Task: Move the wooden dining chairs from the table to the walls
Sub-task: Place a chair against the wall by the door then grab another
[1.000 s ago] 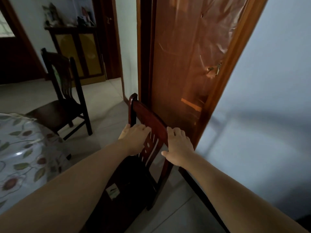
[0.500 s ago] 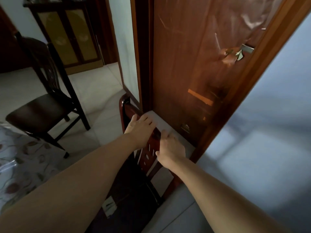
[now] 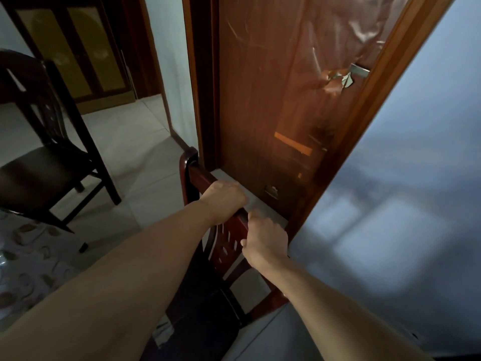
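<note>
A reddish-brown wooden dining chair stands in front of me, its back toward a brown wooden door. My left hand is wrapped around the chair's top rail. My right hand grips the same rail further right, close to the door frame. The chair's dark seat lies below my arms, partly hidden by them. A second, darker wooden chair stands at the left beside the table.
A table with a leaf-patterned cloth fills the lower left. A pale wall runs along the right. A wooden cabinet stands at the back left, beyond pale floor tiles.
The chair has moved closer to the door and wall. Both hands have closed more firmly over its top rail, and my view has tilted downward.
</note>
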Motion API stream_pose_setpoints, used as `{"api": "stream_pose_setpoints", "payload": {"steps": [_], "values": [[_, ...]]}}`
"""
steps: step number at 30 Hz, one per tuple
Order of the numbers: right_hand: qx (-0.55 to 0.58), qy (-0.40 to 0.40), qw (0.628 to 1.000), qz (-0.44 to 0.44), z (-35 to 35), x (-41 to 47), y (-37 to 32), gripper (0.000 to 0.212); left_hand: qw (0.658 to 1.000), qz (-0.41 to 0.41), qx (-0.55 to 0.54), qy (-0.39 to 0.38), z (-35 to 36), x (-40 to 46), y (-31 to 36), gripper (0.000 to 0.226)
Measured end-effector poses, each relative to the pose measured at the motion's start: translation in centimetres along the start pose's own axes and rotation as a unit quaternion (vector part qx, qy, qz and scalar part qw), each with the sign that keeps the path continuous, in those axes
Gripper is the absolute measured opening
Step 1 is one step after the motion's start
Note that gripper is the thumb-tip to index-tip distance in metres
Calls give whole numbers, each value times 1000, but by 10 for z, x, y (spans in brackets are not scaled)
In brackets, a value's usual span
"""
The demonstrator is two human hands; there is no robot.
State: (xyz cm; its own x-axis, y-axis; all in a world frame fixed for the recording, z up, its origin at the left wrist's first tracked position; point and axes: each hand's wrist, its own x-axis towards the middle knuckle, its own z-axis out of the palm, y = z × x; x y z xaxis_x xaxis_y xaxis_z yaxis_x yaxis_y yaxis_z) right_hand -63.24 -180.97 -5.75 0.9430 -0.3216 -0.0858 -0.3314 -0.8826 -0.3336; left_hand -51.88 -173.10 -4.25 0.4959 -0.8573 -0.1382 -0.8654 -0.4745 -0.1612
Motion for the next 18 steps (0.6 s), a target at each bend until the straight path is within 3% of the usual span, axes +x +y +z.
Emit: {"api": "stream_pose_setpoints", "payload": {"steps": [10,18], "values": [[-21,11,999,33,-17,-104,-8,44,989,137,51,5,-34,-60,50,18],[-53,39,995,81,-55,-147,45,52,973,217,67,30,-68,-44,111,30]]}}
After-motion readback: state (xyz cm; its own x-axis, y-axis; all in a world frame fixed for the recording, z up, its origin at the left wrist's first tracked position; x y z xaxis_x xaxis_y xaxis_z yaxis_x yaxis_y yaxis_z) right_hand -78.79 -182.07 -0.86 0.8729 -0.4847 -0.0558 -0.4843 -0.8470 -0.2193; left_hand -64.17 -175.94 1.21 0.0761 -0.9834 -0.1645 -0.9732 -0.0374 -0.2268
